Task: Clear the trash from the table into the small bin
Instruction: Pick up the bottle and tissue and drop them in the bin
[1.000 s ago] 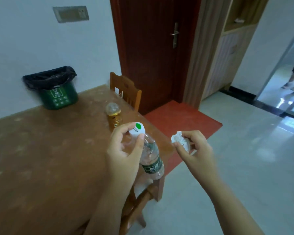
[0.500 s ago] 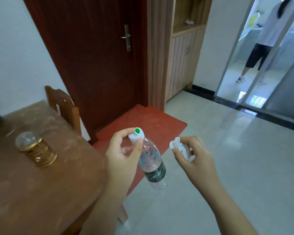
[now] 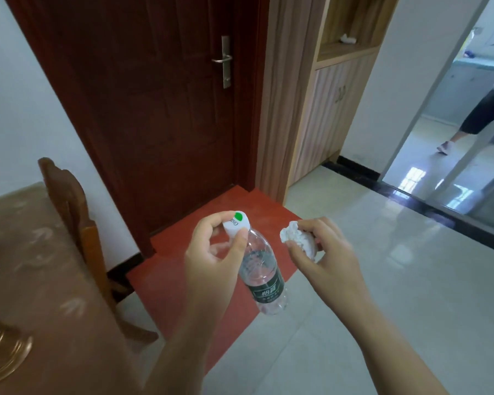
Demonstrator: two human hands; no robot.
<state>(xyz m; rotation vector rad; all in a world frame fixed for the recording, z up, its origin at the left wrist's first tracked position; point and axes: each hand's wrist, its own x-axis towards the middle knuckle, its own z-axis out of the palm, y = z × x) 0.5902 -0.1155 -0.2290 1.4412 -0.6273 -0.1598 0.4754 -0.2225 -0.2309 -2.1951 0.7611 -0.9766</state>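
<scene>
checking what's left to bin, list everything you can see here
clear plastic water bottle: 1, clear, green label, white cap, centre, held by its cap
crumpled white tissue: 1, white, centre right, held
brown wooden table: 1, brown, left
round gold-coloured object: 1, gold, on table, bottom left, blurred
wooden chair: 1, orange-brown, beside table
dark red wooden door: 1, dark red, centre back
red floor mat: 1, red, before door
light wooden cabinet: 1, tan, right of door
another person: 1, dark shorts, far right
left hand: 1, pinches bottle cap
right hand: 1, holds tissue
</scene>
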